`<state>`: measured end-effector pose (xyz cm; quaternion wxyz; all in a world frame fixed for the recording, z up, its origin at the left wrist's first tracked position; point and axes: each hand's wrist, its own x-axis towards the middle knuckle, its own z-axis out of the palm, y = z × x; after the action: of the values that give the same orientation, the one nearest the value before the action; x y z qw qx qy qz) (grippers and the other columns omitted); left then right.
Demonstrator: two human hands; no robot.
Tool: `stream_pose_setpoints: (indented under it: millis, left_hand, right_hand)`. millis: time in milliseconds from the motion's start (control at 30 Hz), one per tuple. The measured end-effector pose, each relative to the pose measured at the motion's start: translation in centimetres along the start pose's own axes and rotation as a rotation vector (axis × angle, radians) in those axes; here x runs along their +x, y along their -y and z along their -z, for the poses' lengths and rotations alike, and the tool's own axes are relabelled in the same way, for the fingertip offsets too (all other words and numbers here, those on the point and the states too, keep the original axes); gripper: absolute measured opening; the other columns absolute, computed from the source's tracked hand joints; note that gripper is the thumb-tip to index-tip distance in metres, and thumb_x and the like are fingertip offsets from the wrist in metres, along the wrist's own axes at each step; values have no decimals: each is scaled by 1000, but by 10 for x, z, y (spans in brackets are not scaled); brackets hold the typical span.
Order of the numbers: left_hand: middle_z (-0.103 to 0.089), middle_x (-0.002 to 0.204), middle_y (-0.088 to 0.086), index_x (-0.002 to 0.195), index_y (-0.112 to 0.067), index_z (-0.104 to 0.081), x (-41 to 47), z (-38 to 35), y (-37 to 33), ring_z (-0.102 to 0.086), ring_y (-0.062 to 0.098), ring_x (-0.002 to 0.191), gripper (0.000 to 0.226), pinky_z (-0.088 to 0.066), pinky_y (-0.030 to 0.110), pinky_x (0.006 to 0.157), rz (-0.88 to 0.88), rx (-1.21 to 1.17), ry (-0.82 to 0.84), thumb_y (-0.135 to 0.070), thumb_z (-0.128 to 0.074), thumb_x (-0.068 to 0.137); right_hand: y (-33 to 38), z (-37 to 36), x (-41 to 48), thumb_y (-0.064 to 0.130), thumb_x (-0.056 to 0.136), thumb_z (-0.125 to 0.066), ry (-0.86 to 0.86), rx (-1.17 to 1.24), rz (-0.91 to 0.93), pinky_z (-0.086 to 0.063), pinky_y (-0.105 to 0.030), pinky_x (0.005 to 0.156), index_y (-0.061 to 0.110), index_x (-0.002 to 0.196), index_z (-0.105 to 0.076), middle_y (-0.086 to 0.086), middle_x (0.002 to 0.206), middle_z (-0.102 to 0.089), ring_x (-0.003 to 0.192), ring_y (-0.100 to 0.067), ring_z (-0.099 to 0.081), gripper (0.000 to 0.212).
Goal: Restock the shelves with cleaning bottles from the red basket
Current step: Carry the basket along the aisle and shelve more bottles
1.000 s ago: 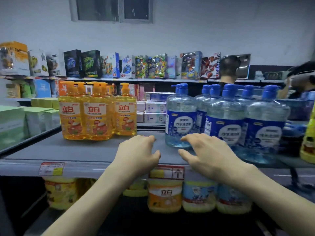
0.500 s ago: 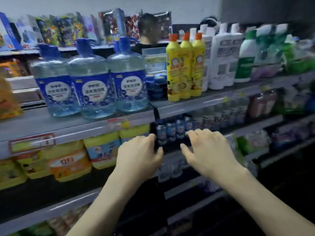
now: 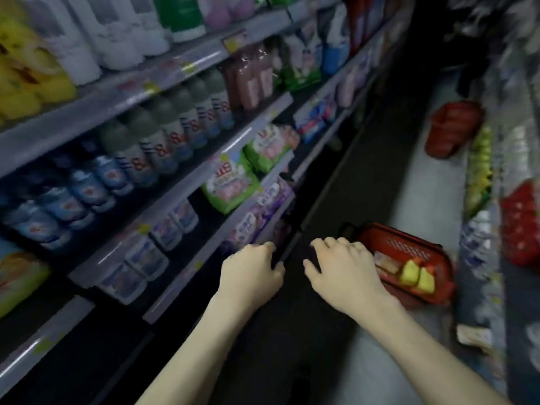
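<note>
The red basket (image 3: 409,244) sits on the aisle floor (image 3: 409,182), near the foot of the shelves (image 3: 181,200). Yellow-topped bottles (image 3: 416,274) lie in it, their labels lost to blur. The right hand (image 3: 342,270) hangs over the basket's left edge, fingers loosely curled and holding nothing; whether it touches the rim cannot be told. The left hand (image 3: 251,273) is just beside it, likewise relaxed and empty, in front of the lower shelf edge. A second red basket (image 3: 451,130) lies farther down the aisle.
</note>
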<state>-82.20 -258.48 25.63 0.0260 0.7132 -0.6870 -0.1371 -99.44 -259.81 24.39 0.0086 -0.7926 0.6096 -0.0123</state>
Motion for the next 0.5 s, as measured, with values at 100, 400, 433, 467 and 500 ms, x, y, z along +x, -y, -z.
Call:
stream_pose_setpoints:
  millis: [100,400,433,467,500]
  left_hand:
    - [-70,122,-1,142,-27,-57,34,-18,-29,-67,25,115,44,-53,37,86,-100,-6,46,-46,-51,103]
    - [-69,125,-4,146,-31,-56,108,-86,-98,-67,24,117,46,-55,37,92,-289,25,255,-47,-53,102]
    - [-69,124,-3,145,-30,-56,115,-94,-108,-68,24,115,46,-55,37,91,-314,37,281,-46,-53,103]
    - [-70,123,-3,144,-29,-57,120,-102,-118,-68,25,114,45,-55,37,91,-336,44,302,-46,-53,103]
    - [-71,121,-2,143,-29,-58,126,-110,-128,-69,25,113,45,-55,36,90,-353,51,320,-46,-54,102]
  right_hand:
    - [-36,-18,4,51,90,-50,34,-4,-138,-53,-41,73,21,101,-74,-2,88,-73,83,-28,-71,40]
    - [-128,-69,-10,50,85,-50,197,70,-456,-55,-43,73,21,96,-71,-3,89,-74,86,-29,-73,38]
    - [-137,-74,-13,50,86,-47,219,88,-476,-56,-43,77,21,101,-72,-3,94,-74,90,-29,-73,41]
    - [-145,-79,-16,51,88,-43,247,101,-491,-56,-42,83,22,109,-72,-3,102,-75,98,-28,-73,46]
    - [-154,-84,-18,52,90,-39,268,112,-503,-54,-41,88,23,116,-70,-2,109,-75,104,-27,-71,50]
